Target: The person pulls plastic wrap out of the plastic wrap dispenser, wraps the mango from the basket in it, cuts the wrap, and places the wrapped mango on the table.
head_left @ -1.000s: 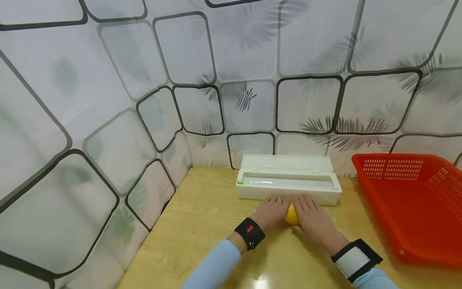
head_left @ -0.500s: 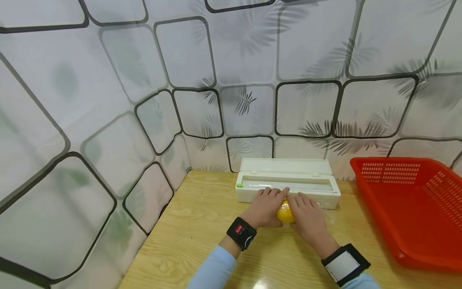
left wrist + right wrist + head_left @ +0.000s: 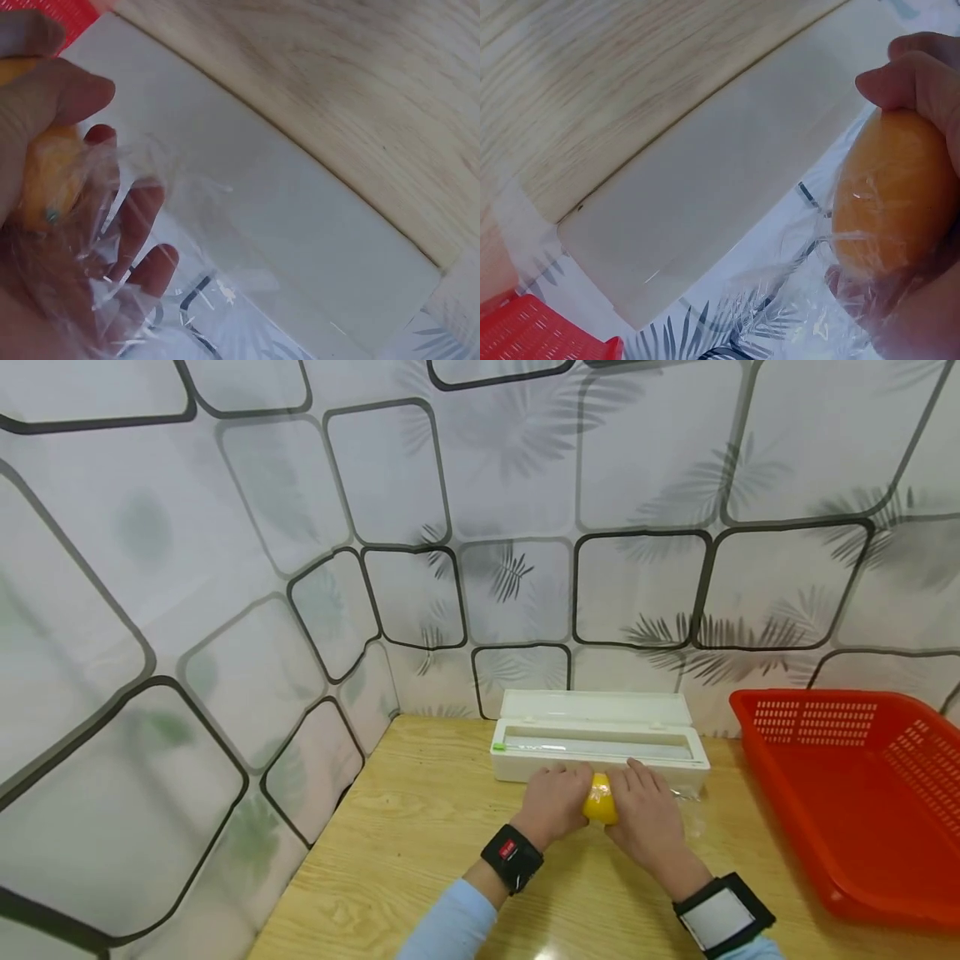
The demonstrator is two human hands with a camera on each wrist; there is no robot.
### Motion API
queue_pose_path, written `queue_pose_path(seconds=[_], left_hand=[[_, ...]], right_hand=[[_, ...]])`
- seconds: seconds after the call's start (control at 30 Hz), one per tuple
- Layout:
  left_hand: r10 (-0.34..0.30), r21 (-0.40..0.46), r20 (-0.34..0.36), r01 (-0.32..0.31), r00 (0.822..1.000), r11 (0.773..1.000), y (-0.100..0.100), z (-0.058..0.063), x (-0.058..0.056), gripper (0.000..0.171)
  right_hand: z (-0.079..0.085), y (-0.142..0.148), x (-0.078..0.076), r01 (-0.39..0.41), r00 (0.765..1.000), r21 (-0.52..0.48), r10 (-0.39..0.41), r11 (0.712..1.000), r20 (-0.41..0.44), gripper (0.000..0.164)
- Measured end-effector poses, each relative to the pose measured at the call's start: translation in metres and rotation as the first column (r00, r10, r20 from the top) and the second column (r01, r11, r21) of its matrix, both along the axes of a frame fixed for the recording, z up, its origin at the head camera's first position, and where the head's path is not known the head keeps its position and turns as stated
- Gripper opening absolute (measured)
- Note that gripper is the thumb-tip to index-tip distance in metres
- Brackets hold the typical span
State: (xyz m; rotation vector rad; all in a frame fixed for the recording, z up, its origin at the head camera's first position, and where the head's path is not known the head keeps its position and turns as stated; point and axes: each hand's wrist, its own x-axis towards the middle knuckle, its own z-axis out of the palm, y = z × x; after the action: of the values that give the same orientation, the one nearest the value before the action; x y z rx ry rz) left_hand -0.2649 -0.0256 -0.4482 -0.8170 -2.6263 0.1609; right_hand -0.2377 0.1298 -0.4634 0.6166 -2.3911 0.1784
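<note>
An oval yellow fruit [image 3: 600,799], orange-toned in the wrist views, is held between both hands in front of the white box. Thin clear plastic wrap [image 3: 780,300] covers it and hangs loose around the hands. My left hand [image 3: 553,803] grips one end, thumb laid over the fruit and fingers curled in the wrap; a small green stem spot shows by its palm in the left wrist view. My right hand [image 3: 643,814] holds the other end, its thumb pressed on the skin. A loose flap of wrap trails past the right hand's outer side.
Just beyond the hands, the white plastic-wrap box [image 3: 517,767] stands with its lid [image 3: 596,706] raised and a roll [image 3: 600,747] inside. On the right sits a red perforated basket [image 3: 855,843]. A patterned curtain [image 3: 517,468] closes off the back and left of the wooden table [image 3: 420,793].
The hands have drawn slightly back from the box and raised the fruit. The fingers went from lying flat over the wrap to curling round the fruit, which shows more between them.
</note>
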Motion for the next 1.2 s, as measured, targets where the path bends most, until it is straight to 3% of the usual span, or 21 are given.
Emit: queue_pose_path(seconds=[0.17,0.4,0.63,0.77,0.83,0.9,1.0,1.07,1.1,1.2], left_hand=[[-0.007,-0.02,-0.095,0.005,0.995,1.0,0.0,-0.004,0.0,0.046],[-0.033,-0.009,-0.195,0.032,0.98,0.999,-0.003,-0.007,0.003,0.04],[0.017,0.087,-0.324,0.012,0.946,0.996,-0.002,-0.008,0.003,0.032],[0.082,0.203,-0.322,-0.016,0.943,0.979,0.002,-0.004,0.004,0.038],[0.087,0.253,-0.281,-0.014,0.956,0.967,0.004,-0.001,0.004,0.041],[0.046,0.297,-0.229,0.025,0.972,0.955,0.003,0.0,0.004,0.046],[-0.105,0.353,-0.098,0.133,0.99,0.926,-0.002,0.003,0.002,0.059],[-0.239,0.411,0.03,0.206,0.971,0.888,-0.008,0.006,0.001,0.07],[-0.31,0.461,0.108,0.229,0.945,0.858,-0.012,0.007,0.001,0.074],[-0.468,0.627,0.302,0.197,0.83,0.753,-0.02,0.008,0.004,0.079]], right_hand=[[0.005,0.001,0.0,0.02,0.997,0.005,-0.02,1.0,0.081,0.069],[0.012,0.002,0.0,0.008,0.973,-0.005,-0.007,1.0,0.232,0.068],[0.016,0.003,-0.003,-0.036,0.957,-0.145,0.076,0.989,0.28,0.049],[0.021,0.0,-0.001,-0.028,0.971,-0.186,0.071,0.982,0.228,0.046],[0.022,-0.001,0.001,-0.016,0.979,-0.192,0.054,0.981,0.195,0.045],[0.022,-0.002,0.002,-0.002,0.986,-0.193,0.034,0.981,0.164,0.045],[0.02,-0.002,0.003,0.016,0.992,-0.184,0.007,0.983,0.126,0.048],[0.018,-0.002,0.004,0.024,0.994,-0.184,-0.003,0.983,0.111,0.052],[0.017,-0.002,0.005,0.029,0.994,-0.186,-0.009,0.982,0.109,0.055],[0.013,-0.003,0.007,0.049,0.993,-0.207,-0.025,0.977,0.115,0.064]])
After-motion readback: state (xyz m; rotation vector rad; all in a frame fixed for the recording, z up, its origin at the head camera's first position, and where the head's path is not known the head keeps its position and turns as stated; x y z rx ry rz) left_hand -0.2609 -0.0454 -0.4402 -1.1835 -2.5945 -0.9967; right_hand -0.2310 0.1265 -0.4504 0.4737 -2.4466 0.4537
